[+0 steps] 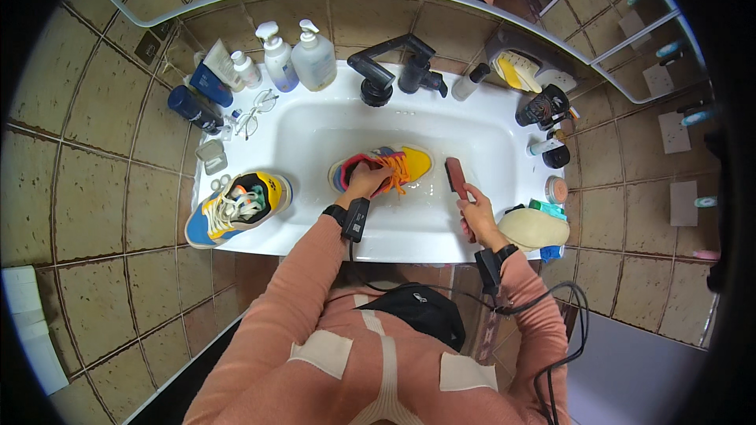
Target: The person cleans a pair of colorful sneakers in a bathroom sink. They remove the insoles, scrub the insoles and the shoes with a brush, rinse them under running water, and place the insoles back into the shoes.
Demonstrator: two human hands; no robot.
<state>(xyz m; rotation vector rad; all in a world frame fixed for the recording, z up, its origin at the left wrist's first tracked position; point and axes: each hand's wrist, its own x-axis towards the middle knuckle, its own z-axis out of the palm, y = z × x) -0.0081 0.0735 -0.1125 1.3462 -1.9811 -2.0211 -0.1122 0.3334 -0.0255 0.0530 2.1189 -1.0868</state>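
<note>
A multicoloured sneaker (418,163) with a yellow toe and orange laces lies in the white washbasin (484,147), its toe to the right. At the shoe's opening is my left hand (367,179), gripping it by the tongue area; some fingers are hidden inside. My right hand (479,215) holds a reddish-brown scrubbing brush (455,174) by its handle, with the dark bristles facing left towards the shoe. Brush and sneaker are apart. Water and droplets show on the basin floor around the toe.
A second sneaker (239,209), blue and yellow with white laces, rests on the basin's left rim. A black faucet (416,68) stands at the back. Pump bottles (314,59) and eyeglasses (256,112) sit at back left. A beige pouch (534,229) lies near my right wrist; black cables (582,319) hang beside that arm.
</note>
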